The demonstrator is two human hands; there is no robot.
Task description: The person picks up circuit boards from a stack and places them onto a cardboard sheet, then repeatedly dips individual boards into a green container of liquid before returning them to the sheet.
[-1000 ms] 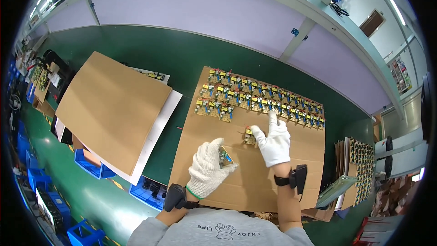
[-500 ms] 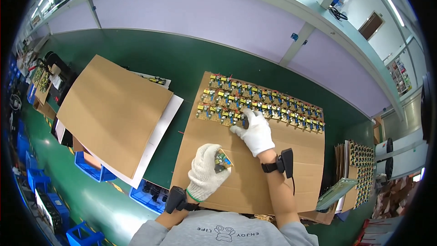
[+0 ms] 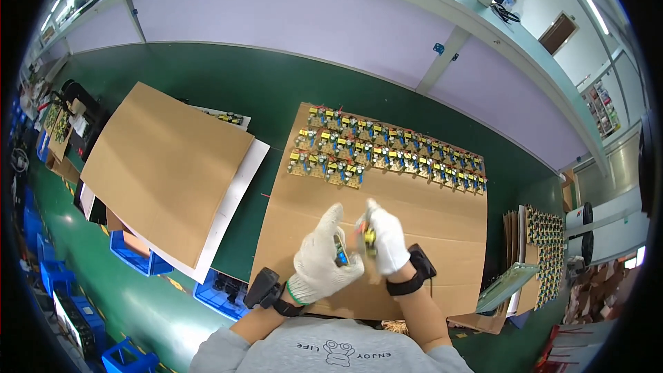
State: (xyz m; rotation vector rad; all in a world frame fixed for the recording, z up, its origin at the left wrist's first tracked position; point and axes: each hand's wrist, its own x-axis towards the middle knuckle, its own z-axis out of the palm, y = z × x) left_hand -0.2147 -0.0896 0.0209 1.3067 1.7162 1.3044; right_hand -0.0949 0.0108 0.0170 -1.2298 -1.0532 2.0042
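Observation:
Both my hands wear white gloves and are close together over a brown cardboard sheet point(image 3: 431, 224). My left hand point(image 3: 322, 264) is closed around a small circuit board point(image 3: 341, 251), whose blue part shows between thumb and fingers. Just to its right, my right hand point(image 3: 388, 238) grips another circuit board point(image 3: 369, 237) with a yellow part on it; motion blurs this board and the fingertips. Beyond the hands, rows of populated circuit boards point(image 3: 394, 159) lie side by side on the far part of the sheet. The front row is uneven, with its left group nearer me.
At left, another cardboard sheet point(image 3: 169, 173) lies over a white sheet, with blue bins point(image 3: 138, 254) below. A tilted greenish panel point(image 3: 507, 289) and a board-covered sheet point(image 3: 545, 255) stand at right. A long bench with lilac panels point(image 3: 290, 17) runs across the back.
My right hand has come back from the front row of boards toward me, now with a circuit board in it. My left hand has turned and shifted slightly right, still holding its board.

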